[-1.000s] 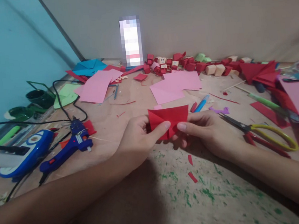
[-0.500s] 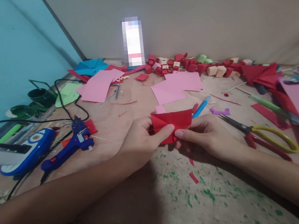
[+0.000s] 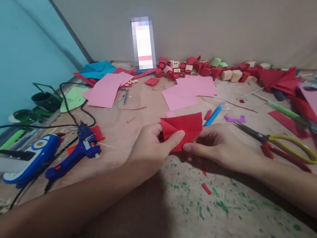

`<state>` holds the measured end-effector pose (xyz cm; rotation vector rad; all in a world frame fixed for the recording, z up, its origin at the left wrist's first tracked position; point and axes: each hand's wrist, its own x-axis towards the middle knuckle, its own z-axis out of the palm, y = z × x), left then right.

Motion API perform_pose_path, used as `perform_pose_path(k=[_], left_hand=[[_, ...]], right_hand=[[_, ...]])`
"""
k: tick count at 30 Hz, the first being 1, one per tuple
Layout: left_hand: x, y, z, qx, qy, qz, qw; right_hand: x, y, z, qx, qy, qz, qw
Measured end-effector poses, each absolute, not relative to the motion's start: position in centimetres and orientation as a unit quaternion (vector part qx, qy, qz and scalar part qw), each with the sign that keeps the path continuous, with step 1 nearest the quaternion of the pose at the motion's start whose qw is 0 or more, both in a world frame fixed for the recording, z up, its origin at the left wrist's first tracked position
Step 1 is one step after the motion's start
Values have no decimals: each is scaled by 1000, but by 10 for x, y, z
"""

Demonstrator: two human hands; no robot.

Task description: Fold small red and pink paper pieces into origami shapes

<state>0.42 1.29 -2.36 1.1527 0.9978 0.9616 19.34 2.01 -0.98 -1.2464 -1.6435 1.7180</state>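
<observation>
A small piece of red paper (image 3: 188, 125) with a fold at its left side is held upright above the middle of the table. My left hand (image 3: 156, 143) is closed on its left part, thumb lying across the front and fingers behind. From the right, my right hand (image 3: 215, 143) pinches the lower edge, its thumb close to my left thumb. The fingers behind the paper are mostly hidden. Just beyond the red paper lie a blue pen (image 3: 214, 114) and a small pink piece (image 3: 170, 114).
Scissors (image 3: 267, 138) lie right of my right hand. On the left are a blue glue gun (image 3: 84, 145) with a cable and a blue-white power strip (image 3: 33, 157). Pink sheets (image 3: 189, 90), small red paper boxes (image 3: 206, 71) and a lit phone (image 3: 143, 43) stand or lie further back.
My right thumb has slid slightly left and down along the red paper's lower edge. More of the paper's front shows now. The whole view has shifted a little.
</observation>
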Motion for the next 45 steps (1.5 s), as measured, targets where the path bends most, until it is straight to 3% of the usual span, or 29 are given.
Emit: perform_pose_path(k=[7, 14, 20, 25, 39, 45], left_hand=[[2, 20, -18, 465, 508, 498, 527], [0, 18, -15, 467, 468, 373, 651], [-9, 16, -16, 470, 444, 256, 718], [-9, 19, -14, 459, 435, 239, 737], [-6, 25, -16, 437, 493, 426, 620], [-6, 25, -15, 429, 463, 450, 632]], right_hand=[[191, 17, -12, -414, -595, 636, 266], [201, 25, -23, -358, -385, 726, 444], [210, 27, -27, -307, -397, 746, 437], [210, 26, -27, -283, -467, 723, 423], [206, 31, -36, -293, -477, 681, 472], [205, 30, -31, -326, -524, 635, 465]])
